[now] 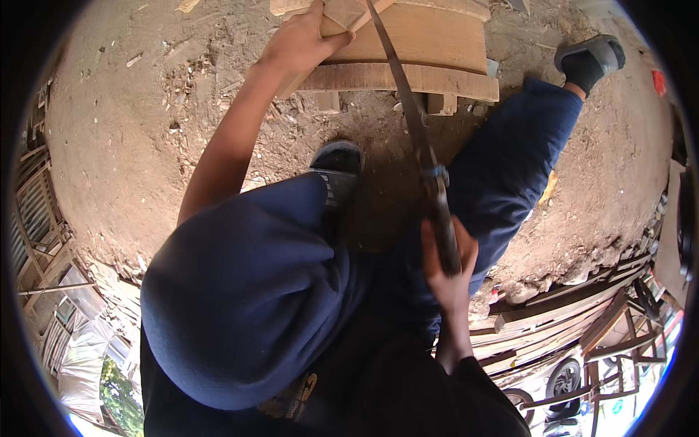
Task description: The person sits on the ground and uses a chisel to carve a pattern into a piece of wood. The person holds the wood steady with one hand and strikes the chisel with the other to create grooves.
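My left hand grips the edge of a light wooden piece on a low, rough wooden bench. My right hand is closed round the dark round handle of a long narrow-bladed tool, which has a small blue-grey fitting where blade and handle meet. The blade runs away from me to the wooden piece, right of my left hand; whether its far end touches the wood I cannot tell.
My bent left leg and outstretched right leg are in navy trousers, with sandalled feet on a dirt floor strewn with chips. Stacked boards, a wheel and metal frames lie lower right; corrugated sheets stand at left.
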Action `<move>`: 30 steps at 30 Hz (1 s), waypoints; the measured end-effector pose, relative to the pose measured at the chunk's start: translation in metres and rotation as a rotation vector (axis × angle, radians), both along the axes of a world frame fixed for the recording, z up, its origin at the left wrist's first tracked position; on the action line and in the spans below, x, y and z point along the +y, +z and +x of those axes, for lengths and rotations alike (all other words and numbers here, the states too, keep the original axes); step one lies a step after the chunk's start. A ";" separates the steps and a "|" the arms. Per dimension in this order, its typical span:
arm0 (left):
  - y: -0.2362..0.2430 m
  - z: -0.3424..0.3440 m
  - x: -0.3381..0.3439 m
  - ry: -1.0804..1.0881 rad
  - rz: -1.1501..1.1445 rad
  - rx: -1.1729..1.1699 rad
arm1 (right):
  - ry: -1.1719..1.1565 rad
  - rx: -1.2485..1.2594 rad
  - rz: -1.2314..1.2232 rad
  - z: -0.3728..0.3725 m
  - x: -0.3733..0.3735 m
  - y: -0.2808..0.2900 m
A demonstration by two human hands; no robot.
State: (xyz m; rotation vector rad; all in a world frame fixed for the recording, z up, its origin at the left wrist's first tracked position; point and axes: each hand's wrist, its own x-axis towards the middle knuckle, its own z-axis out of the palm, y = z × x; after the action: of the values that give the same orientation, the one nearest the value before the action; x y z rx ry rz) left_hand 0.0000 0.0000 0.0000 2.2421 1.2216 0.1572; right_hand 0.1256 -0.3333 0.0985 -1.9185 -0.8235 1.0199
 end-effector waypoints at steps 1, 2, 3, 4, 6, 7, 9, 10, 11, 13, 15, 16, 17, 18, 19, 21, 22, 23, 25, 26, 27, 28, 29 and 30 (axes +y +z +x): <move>0.000 -0.001 0.000 0.016 -0.004 -0.012 | -0.009 -0.004 -0.015 -0.005 -0.004 0.005; 0.000 -0.001 -0.001 0.031 -0.006 -0.022 | -0.018 -0.007 -0.028 -0.008 -0.006 0.005; 0.002 -0.002 0.001 0.038 -0.034 -0.001 | -0.013 -0.011 0.021 -0.008 -0.003 -0.003; 0.005 -0.002 0.007 0.045 -0.060 0.020 | -0.008 -0.015 0.072 -0.008 0.007 -0.015; 0.003 0.004 -0.001 0.054 -0.080 0.013 | 0.013 -0.030 0.115 0.002 0.034 -0.029; -0.003 0.004 -0.002 0.045 -0.043 0.001 | 0.016 -0.024 0.137 0.006 0.054 -0.040; -0.007 0.001 -0.004 0.031 -0.007 0.001 | 0.006 0.014 0.140 0.007 0.064 -0.036; -0.006 0.001 -0.005 0.031 0.003 0.006 | -0.003 0.042 0.131 0.010 0.064 -0.027; -0.004 0.000 -0.004 0.030 0.012 0.011 | -0.012 0.070 0.121 0.011 0.060 -0.020; -0.002 0.001 -0.004 0.060 0.011 0.025 | -0.002 0.011 0.089 0.006 0.037 -0.014; -0.002 0.003 -0.006 0.088 -0.007 0.042 | 0.012 -0.020 0.043 0.004 0.024 -0.009; -0.001 0.004 -0.006 0.096 -0.019 0.051 | 0.036 -0.053 0.107 0.007 0.031 -0.013; 0.000 0.005 -0.008 0.104 -0.031 0.059 | 0.016 -0.018 0.133 0.008 0.045 -0.019; -0.001 0.005 -0.007 0.094 -0.054 0.066 | 0.000 0.020 0.176 0.008 0.066 -0.027; -0.002 0.010 -0.006 0.079 -0.081 0.054 | -0.010 0.023 0.189 0.013 0.087 -0.029; -0.006 0.009 -0.007 0.056 -0.054 0.062 | -0.018 0.063 0.224 0.014 0.118 -0.037; -0.008 0.008 -0.008 0.045 -0.007 0.066 | -0.015 0.058 0.188 0.015 0.115 -0.033; -0.009 0.006 -0.006 0.034 0.040 0.069 | -0.013 0.053 0.151 0.018 0.103 -0.025; -0.012 0.000 -0.003 0.046 0.040 0.104 | 0.005 0.032 0.101 0.015 0.081 -0.014; -0.015 -0.001 -0.003 0.049 0.033 0.117 | 0.012 0.011 0.080 0.012 0.070 -0.006; -0.014 0.000 -0.005 0.048 0.038 0.091 | 0.014 -0.010 0.051 0.011 0.061 0.001; -0.013 0.000 -0.005 0.049 0.044 0.066 | 0.008 -0.008 0.102 0.009 0.062 -0.002; -0.012 -0.001 -0.007 0.051 0.050 0.042 | 0.003 -0.004 0.155 0.003 0.068 -0.009; -0.011 0.001 -0.007 0.049 0.063 0.042 | -0.007 -0.006 0.212 0.000 0.079 -0.013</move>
State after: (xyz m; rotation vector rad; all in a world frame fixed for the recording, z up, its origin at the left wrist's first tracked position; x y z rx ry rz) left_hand 0.0014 -0.0073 -0.0114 2.2810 1.3120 0.1701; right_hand 0.1259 -0.2545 0.0850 -1.7441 -0.8911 0.8859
